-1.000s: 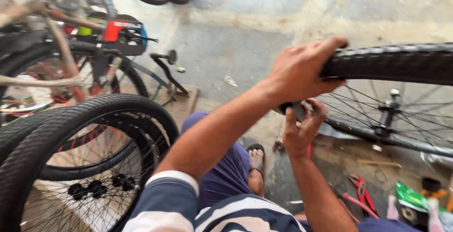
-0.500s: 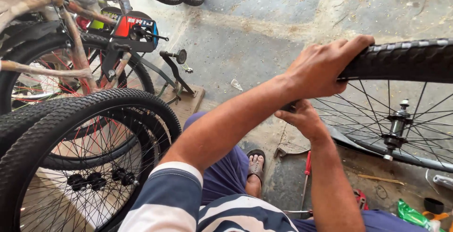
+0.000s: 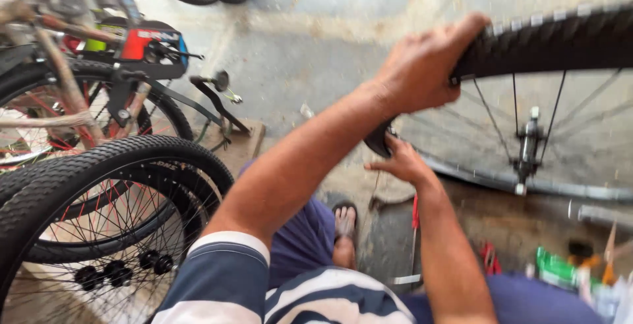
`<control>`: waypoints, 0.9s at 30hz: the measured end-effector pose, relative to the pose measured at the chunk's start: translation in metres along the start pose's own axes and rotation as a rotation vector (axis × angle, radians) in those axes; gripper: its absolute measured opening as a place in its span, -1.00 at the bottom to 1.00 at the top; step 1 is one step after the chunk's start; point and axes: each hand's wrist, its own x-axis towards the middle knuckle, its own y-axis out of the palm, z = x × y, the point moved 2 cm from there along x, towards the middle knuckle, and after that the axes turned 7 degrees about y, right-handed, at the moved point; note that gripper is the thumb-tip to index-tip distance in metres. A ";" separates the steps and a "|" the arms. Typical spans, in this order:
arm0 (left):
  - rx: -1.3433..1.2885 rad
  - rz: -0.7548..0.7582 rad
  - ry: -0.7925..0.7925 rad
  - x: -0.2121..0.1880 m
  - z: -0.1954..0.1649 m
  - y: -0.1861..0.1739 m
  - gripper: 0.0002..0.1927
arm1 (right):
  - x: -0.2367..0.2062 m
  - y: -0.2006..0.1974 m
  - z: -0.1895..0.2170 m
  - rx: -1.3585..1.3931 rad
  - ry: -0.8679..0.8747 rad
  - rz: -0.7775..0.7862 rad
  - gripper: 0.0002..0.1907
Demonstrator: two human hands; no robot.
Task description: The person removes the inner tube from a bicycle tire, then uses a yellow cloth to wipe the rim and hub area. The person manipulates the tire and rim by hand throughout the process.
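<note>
- Black knobbly rubber filled the grip of the left hand (image 3: 428, 67), whose fingers (image 3: 471, 27) were curled over the top of the tyre (image 3: 560, 40) on a spoked bicycle wheel held upright at the right of the view.
- Since a second before, that hand had stayed clamped at the same spot on the tread, while the right hand (image 3: 402, 162) had turned from a raised, cupped pose to one pressing lower against the tyre's edge near the rim (image 3: 475, 176); its fingers lay close together, and whether they pinched the dark rubber there could not be told through the blur.
- The wheel's hub (image 3: 527, 143) had drifted toward the middle of the view, which suggested the wheel was being drawn closer or turned as the edge was worked round.
- Beside the left arm stood a stack of black-tyred wheels (image 3: 105, 185), touching one another, with a bicycle frame (image 3: 59, 67) and its pedal (image 3: 221, 80) behind them.
- A sandalled foot (image 3: 343, 222) rested on the concrete floor (image 3: 316, 47) below the hands.
- Red-handled tools (image 3: 415, 212) and a green packet (image 3: 557, 268) lay near the wheel, crowding the ground under the rim.
</note>
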 end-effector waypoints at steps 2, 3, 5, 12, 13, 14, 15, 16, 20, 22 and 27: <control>0.010 0.008 -0.021 0.008 0.001 -0.005 -0.17 | -0.006 -0.015 0.008 0.469 -0.077 0.082 0.14; 0.008 0.041 -0.060 0.011 -0.001 -0.005 -0.20 | -0.008 -0.022 0.016 0.669 -0.241 0.198 0.10; -0.018 0.072 -0.108 0.014 -0.005 -0.006 -0.24 | -0.017 -0.039 0.028 1.080 -0.533 0.440 0.05; -0.029 0.086 -0.081 0.011 -0.013 -0.006 -0.21 | -0.034 -0.053 0.065 0.976 -0.618 0.385 -0.25; -0.043 0.088 -0.057 0.012 -0.013 -0.006 -0.19 | -0.040 -0.056 0.067 1.103 -0.695 0.449 -0.25; -0.041 0.078 -0.045 0.012 -0.013 -0.008 -0.20 | -0.045 -0.058 0.068 1.227 -0.774 0.521 -0.25; -0.047 0.071 -0.041 0.012 -0.013 -0.009 -0.21 | -0.045 -0.057 0.067 1.211 -0.701 0.434 -0.33; -0.052 0.065 -0.035 0.013 -0.013 -0.010 -0.23 | -0.042 -0.054 0.065 1.195 -0.631 0.347 -0.41; -0.118 0.176 -0.078 0.018 -0.012 -0.017 -0.25 | -0.024 -0.037 0.046 1.394 -0.527 0.078 -0.58; -0.128 0.220 -0.073 0.025 -0.009 -0.023 -0.26 | -0.018 -0.032 0.030 1.299 -0.472 -0.399 -0.69; -0.192 0.299 -0.081 0.046 -0.007 -0.036 -0.20 | -0.012 -0.029 0.022 1.128 -0.634 -0.315 -0.49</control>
